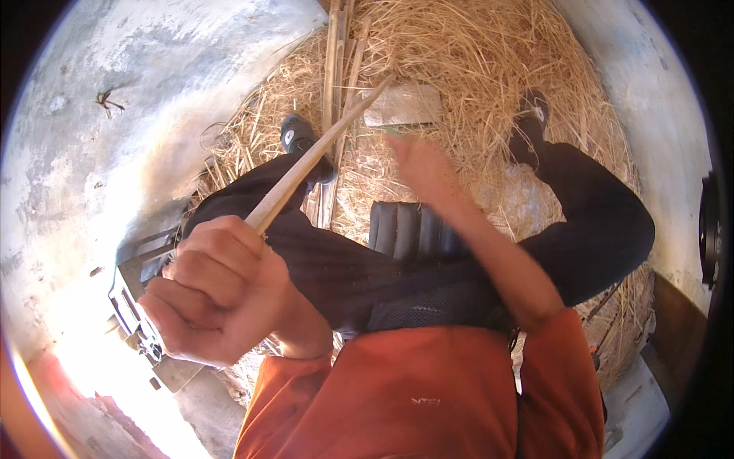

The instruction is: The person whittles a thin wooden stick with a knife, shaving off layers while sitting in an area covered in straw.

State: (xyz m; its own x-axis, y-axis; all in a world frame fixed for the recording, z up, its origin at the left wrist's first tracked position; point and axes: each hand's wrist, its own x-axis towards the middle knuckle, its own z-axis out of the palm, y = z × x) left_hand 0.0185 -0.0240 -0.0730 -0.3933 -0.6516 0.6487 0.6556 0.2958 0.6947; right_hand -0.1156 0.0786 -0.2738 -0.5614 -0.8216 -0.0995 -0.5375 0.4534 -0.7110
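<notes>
My left hand (218, 294) is fisted around the near end of a long pale cane strip (321, 149), which slants up and to the right over my left leg. My right hand (420, 168) is blurred with motion and grips the handle of a broad flat blade (403, 105) held above the straw. The far tip of the strip reaches close to the blade's left edge. I sit with both legs in dark trousers spread apart, and orange sleeves cover my upper arms.
A heap of dry straw (474, 53) covers the ground ahead, with several upright cane stalks (336, 53) in it. A black ribbed cushion (409, 229) lies between my legs. Dark shoes (298, 138) rest in the straw. Bare concrete floor (115, 115) spreads left.
</notes>
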